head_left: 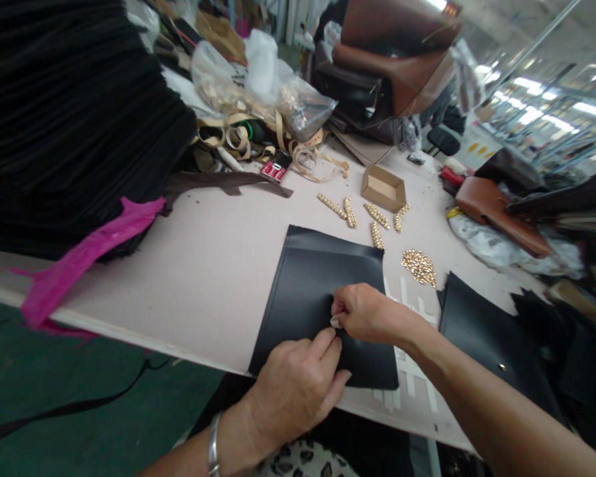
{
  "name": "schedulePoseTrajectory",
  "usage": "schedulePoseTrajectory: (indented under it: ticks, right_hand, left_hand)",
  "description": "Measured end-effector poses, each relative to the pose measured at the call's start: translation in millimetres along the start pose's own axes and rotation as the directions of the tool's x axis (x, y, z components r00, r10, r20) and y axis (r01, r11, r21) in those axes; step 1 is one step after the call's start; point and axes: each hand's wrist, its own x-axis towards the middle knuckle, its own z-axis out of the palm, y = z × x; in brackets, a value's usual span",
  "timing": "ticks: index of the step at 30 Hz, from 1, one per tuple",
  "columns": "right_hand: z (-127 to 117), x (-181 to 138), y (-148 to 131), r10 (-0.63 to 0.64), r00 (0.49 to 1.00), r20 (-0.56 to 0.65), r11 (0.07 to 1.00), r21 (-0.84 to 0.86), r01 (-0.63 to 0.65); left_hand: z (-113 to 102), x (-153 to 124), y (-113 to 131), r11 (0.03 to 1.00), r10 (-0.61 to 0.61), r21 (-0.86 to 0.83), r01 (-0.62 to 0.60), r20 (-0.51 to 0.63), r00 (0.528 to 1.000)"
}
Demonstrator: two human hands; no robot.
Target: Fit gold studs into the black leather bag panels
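A rectangular black leather panel [302, 285] lies flat near the table's front edge, with a stitched line along its border. My left hand [300, 374] is curled over its lower part, fingers bent against the leather and thumb held lower. Just above it, my right hand [360, 311] pinches at the middle of the panel. Whatever sits between those fingertips is too small to make out. The two hands almost touch. Loose gold metal pieces [419, 267] form a pile to the right of the panel, and several gold rows [376, 236] lie beyond it.
A tall black stack [69, 126] and a pink strip [89, 258] occupy the left. Farther back are a small cardboard box [383, 188], plastic bags [263, 79] and brown leather bags [397, 59]. More black panels [487, 331] lie right, past white tape strips [407, 371].
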Motion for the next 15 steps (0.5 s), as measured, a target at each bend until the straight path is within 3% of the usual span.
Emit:
schedulePoseTrajectory:
  ticks: [4,6,10,15]
  right_hand:
    - [10,-9,20,-0.026,0.997,-0.066,0.992,0.119,0.034]
    - [14,-16,37,0.015,0.985,-0.170,0.985,0.172,0.014]
    - [17,-30,69,0.279,0.840,-0.465,0.948,0.275,-0.163]
    - [16,-38,76,0.394,0.794,-0.463,0.888,0.415,-0.199]
  left_hand:
    - [-2,-2,0,1.000,-0.004,-0.009,0.004,-0.028,1.000]
    - [-2,-2,0,1.000,0.005,0.001,-0.004,-0.049,0.999]
    - [-1,-2,-2,0.999,0.026,0.039,-0.023,-0.083,0.996]
    - [9,-2,-9,0.989,0.054,0.146,-0.026,-0.193,0.980]
